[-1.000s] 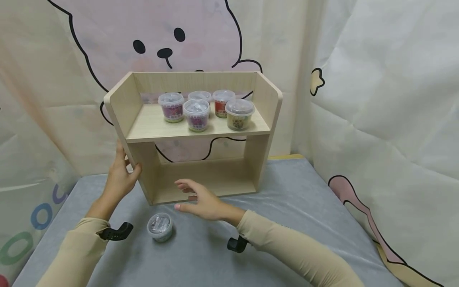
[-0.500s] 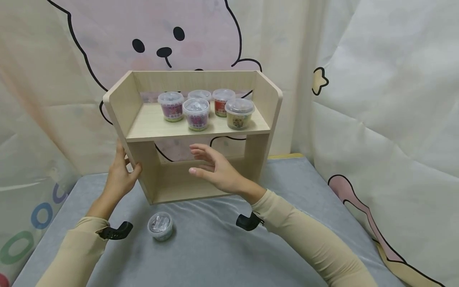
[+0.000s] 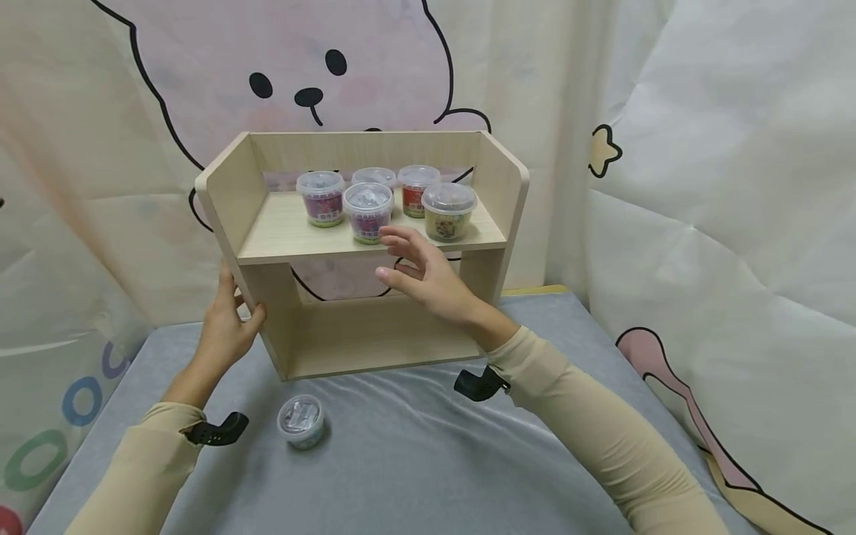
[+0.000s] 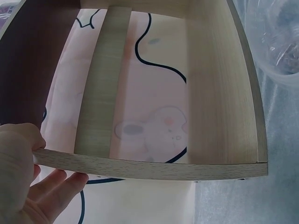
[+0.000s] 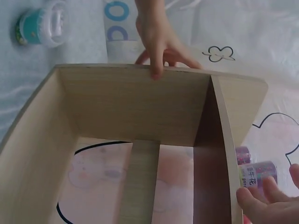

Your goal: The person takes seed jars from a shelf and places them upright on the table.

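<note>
A two-tier wooden shelf (image 3: 281, 232) stands on the table. My left hand (image 3: 226, 328) grips its left side panel, thumb at the front edge and fingers behind, as the left wrist view also shows. My right hand (image 3: 436, 284) is at the front edge of the upper tier, fingers loosely bent and holding nothing. Nearest to it are a purple lidded cup (image 3: 368, 215) and a yellowish lidded cup (image 3: 448, 215). Whether its fingertips touch the shelf edge I cannot tell. Behind stand another purple cup (image 3: 322, 200), a red cup (image 3: 416, 195) and a partly hidden cup (image 3: 374, 177).
One more lidded cup (image 3: 301, 422) sits on the grey-blue tablecloth (image 3: 374, 461) in front of the shelf's left side. The lower tier (image 3: 381, 334) has an open back. A printed curtain (image 3: 535, 96) hangs close behind the shelf.
My right hand has risen and moved right, from beside the lower tier's front to the upper tier's front edge. The left hand, shelf and cups have stayed put.
</note>
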The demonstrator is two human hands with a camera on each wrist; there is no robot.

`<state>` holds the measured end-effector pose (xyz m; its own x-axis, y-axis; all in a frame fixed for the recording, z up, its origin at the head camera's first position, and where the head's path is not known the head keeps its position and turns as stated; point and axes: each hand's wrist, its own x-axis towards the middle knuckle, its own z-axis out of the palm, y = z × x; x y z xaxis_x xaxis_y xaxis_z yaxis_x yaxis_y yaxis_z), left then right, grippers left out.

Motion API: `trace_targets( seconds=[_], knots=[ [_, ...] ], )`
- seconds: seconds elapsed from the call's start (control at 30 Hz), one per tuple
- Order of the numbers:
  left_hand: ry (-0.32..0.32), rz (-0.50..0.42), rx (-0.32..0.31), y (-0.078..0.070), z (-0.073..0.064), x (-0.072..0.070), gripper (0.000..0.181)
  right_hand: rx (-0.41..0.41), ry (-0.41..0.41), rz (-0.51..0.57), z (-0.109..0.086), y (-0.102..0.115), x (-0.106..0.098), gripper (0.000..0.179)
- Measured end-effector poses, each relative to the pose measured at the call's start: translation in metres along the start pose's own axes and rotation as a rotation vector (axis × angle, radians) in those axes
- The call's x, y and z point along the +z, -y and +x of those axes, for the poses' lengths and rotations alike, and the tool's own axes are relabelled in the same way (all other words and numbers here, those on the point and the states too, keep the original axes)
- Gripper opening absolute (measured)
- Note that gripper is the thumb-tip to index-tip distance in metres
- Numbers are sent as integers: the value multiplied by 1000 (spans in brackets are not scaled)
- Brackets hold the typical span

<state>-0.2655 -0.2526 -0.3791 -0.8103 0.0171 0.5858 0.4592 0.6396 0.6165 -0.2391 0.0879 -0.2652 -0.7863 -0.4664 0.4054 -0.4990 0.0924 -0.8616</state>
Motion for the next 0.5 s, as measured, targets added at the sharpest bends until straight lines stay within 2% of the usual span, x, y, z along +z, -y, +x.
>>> trace_targets(
  seconds=[0.3,0.5],
  knots=[
    [5,-8,4,1,1,2,91,18,-68,3,14,3,-10,63],
    [14,-1,-2,1,0,2,91,90,-112,43,29,2,-12,74]
  ],
)
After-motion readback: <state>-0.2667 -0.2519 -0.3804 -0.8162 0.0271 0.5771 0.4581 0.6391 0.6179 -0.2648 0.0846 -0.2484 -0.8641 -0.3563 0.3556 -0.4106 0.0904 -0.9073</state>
